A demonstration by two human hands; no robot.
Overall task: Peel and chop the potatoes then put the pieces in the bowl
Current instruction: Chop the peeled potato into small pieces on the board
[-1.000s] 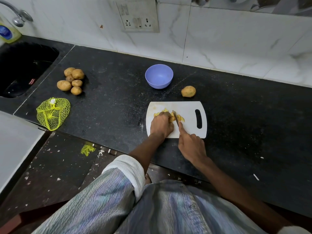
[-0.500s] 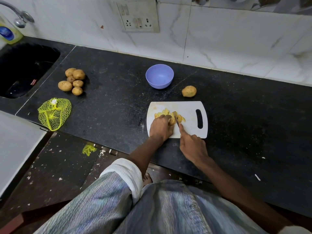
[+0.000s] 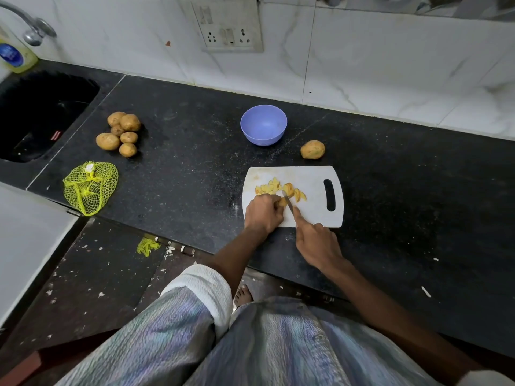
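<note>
A potato piece [image 3: 282, 202] is being pinched on the board [image 3: 312, 176] by the left hand [image 3: 263, 214], fingers curled round it; a knife [image 3: 287, 202] is being gripped by the right hand [image 3: 316, 240], forefinger laid along the blade, which is being pressed down just right of the piece. Cut pieces [image 3: 278, 188] are being left in a heap mid-board. The bowl [image 3: 263, 125], behind the board, is being kept empty. One potato [image 3: 312, 149] is lying unpeeled just behind the board, six more [image 3: 121, 133] far left of it. Judged: first potato nearly chopped, nothing bowled yet, most of the task left
</note>
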